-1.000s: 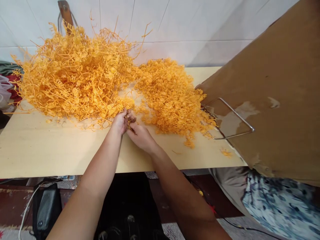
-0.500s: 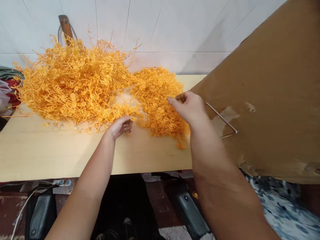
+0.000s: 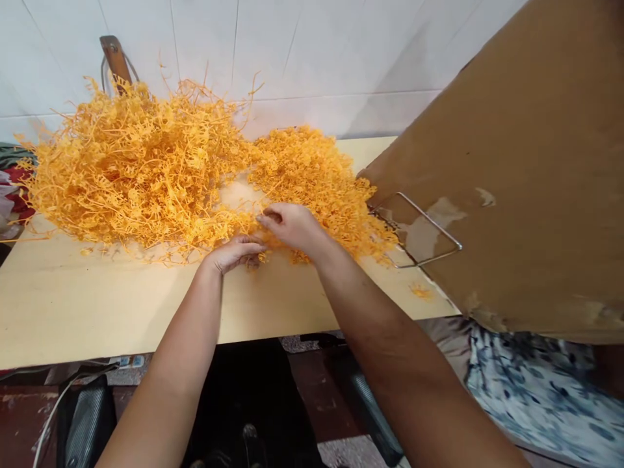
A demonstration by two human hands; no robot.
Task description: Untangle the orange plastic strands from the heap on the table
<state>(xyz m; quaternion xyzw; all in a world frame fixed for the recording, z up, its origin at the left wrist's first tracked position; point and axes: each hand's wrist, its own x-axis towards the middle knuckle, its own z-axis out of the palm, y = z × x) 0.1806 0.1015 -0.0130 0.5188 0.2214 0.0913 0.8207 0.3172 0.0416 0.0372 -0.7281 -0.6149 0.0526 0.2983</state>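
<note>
A large tangled heap of orange plastic flower sprigs [image 3: 131, 169], with thin stems sticking out, fills the left and middle of the table [image 3: 121, 305]. To its right lies a lower, denser pile of small orange flower pieces [image 3: 312, 169]. My left hand [image 3: 236, 253] is closed at the front edge of the heap, around a bit of orange sprig that shows beside its fingers. Just above and to the right, my right hand [image 3: 290, 224] has thumb and fingers pinched together close to the left fingertips. Whatever lies in that pinch is too small to make out.
A big brown cardboard sheet or box [image 3: 526, 182] leans over the table's right side, with a bent metal wire [image 3: 433, 224] against it. A wooden piece [image 3: 116, 58] stands by the white wall [image 3: 302, 45]. Blue-and-white patterned cloth [image 3: 550, 396] hangs below right.
My right hand has moved left, from over the right pile to beside my left hand. Pieces at that pile's right edge now spread further toward the wire. My left hand has barely moved.
</note>
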